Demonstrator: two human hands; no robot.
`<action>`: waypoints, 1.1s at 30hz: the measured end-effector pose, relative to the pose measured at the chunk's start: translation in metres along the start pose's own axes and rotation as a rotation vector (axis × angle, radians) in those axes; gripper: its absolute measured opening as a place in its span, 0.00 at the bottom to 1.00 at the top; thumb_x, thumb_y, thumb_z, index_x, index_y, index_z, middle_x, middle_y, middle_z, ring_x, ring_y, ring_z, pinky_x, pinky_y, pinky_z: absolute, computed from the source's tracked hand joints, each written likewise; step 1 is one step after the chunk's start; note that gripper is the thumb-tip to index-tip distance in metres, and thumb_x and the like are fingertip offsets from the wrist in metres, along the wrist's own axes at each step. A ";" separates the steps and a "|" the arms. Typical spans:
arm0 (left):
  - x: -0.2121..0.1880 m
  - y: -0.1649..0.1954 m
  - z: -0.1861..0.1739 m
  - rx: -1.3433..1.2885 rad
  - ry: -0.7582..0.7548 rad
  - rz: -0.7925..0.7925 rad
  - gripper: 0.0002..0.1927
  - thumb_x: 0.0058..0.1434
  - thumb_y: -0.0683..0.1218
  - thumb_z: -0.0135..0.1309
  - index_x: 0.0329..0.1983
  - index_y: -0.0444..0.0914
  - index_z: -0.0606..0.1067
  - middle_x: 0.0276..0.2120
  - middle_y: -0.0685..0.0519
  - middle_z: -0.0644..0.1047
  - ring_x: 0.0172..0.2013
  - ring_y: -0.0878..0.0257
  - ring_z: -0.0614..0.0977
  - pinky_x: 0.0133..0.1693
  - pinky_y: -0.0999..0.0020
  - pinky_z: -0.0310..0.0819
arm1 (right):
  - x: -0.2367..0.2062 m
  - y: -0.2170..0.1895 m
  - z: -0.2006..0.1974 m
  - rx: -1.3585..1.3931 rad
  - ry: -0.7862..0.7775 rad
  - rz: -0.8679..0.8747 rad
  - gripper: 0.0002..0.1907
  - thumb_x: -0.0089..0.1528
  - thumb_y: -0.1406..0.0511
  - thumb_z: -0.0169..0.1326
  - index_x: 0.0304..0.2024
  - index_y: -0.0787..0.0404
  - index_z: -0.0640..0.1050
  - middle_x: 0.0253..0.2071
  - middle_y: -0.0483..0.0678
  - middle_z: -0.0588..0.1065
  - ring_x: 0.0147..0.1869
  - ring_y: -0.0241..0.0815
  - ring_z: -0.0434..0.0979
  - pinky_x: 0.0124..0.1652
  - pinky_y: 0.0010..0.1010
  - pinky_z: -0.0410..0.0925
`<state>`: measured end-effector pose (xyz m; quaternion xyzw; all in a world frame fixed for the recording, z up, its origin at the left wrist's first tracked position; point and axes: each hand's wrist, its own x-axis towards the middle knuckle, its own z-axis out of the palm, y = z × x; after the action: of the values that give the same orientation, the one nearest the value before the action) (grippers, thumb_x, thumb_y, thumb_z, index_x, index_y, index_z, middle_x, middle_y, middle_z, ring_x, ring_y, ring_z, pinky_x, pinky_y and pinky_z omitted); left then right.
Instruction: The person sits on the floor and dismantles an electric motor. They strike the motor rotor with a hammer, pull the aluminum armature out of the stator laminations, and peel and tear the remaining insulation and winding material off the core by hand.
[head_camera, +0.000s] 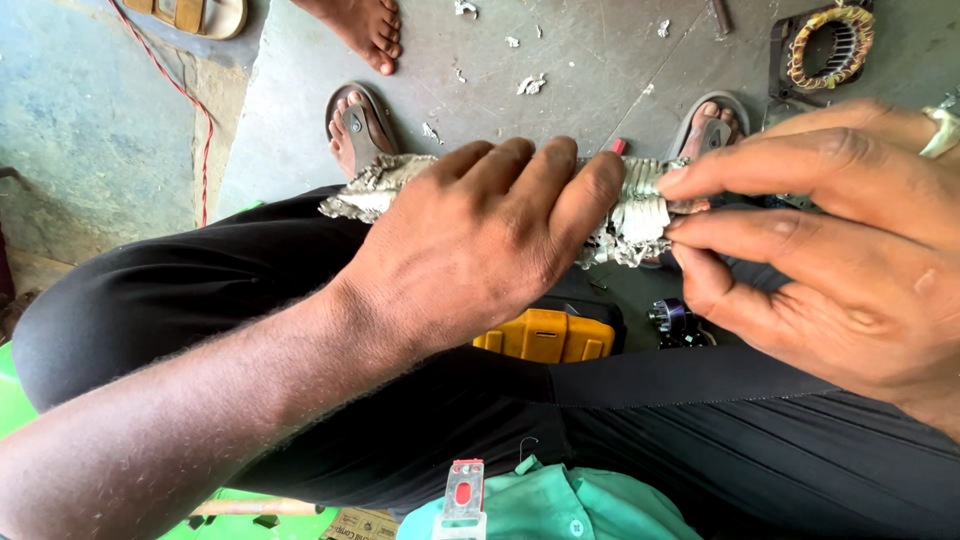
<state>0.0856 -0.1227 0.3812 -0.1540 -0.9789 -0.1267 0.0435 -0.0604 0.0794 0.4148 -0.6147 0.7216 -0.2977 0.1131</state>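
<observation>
My left hand (480, 240) is clamped over a long grey bundle of frayed, paper-wrapped windings (640, 215) that lies across my lap. The bundle's ragged left end (370, 190) sticks out past my knuckles. My right hand (830, 240) comes in from the right and pinches the bundle's right part between thumb and fingers. A ring (942, 130) sits on one finger of that hand. Black trousers (200, 290) cover both legs under the bundle.
A yellow and black tool (545, 335) lies between my legs, with a small dark part (672, 320) beside it. A motor stator with copper coils (830, 45) rests on the concrete floor at top right. Sandalled feet (355, 125), another person's bare foot (365, 30) and a red wire (190, 100) are on the floor.
</observation>
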 end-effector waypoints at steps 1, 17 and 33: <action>0.000 0.000 0.001 0.021 -0.016 0.004 0.16 0.71 0.46 0.55 0.58 0.35 0.69 0.37 0.55 0.72 0.37 0.65 0.80 0.38 0.69 0.78 | 0.000 0.000 0.000 -0.007 -0.001 -0.014 0.09 0.49 0.75 0.69 0.31 0.64 0.83 0.44 0.51 0.80 0.43 0.47 0.79 0.38 0.34 0.73; 0.000 0.005 0.005 -0.056 -0.056 0.016 0.19 0.67 0.46 0.55 0.57 0.34 0.70 0.33 0.55 0.72 0.30 0.65 0.80 0.30 0.70 0.76 | -0.011 0.003 0.007 0.002 0.032 -0.080 0.08 0.50 0.71 0.67 0.30 0.65 0.80 0.41 0.51 0.77 0.44 0.50 0.80 0.42 0.38 0.71; 0.008 0.010 -0.002 -0.138 0.055 -0.072 0.18 0.68 0.45 0.53 0.58 0.33 0.69 0.32 0.53 0.76 0.27 0.63 0.82 0.27 0.68 0.76 | -0.038 0.012 0.008 0.070 0.066 0.165 0.15 0.53 0.72 0.65 0.37 0.72 0.73 0.46 0.60 0.69 0.51 0.54 0.74 0.53 0.41 0.72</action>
<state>0.0815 -0.1116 0.3865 -0.1180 -0.9712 -0.1997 0.0551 -0.0577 0.1142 0.3939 -0.5386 0.7623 -0.3325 0.1351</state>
